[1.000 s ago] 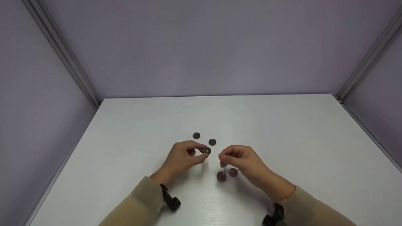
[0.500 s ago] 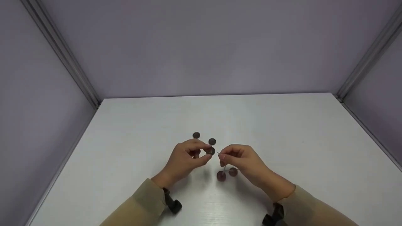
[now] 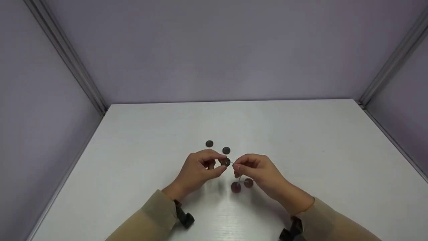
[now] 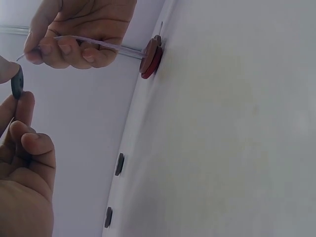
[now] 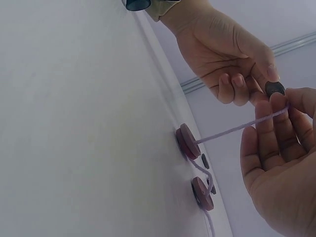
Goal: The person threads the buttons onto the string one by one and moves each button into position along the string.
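My left hand (image 3: 220,163) pinches a small dark button (image 3: 226,162) on edge between thumb and forefinger, just above the white table (image 3: 301,140). Right beside it, my right hand (image 3: 236,166) pinches the end of a pale purple thread (image 5: 237,128). The thread tip almost touches the held button (image 5: 274,89). The thread runs down to a reddish button (image 3: 235,187) strung on it, with a second reddish button (image 3: 248,182) close by. In the left wrist view the held button (image 4: 17,81) sits at my fingertips, below the thread (image 4: 98,44).
Two loose dark buttons (image 3: 209,144) (image 3: 226,150) lie on the table just beyond my hands. Purple walls with metal corner rails (image 3: 67,57) enclose the table on three sides. Black wrist straps (image 3: 184,217) show at my sleeves.
My left hand has carried the dark button a little to the right, up to the thread end. The right hand and the buttons on the table have stayed put.
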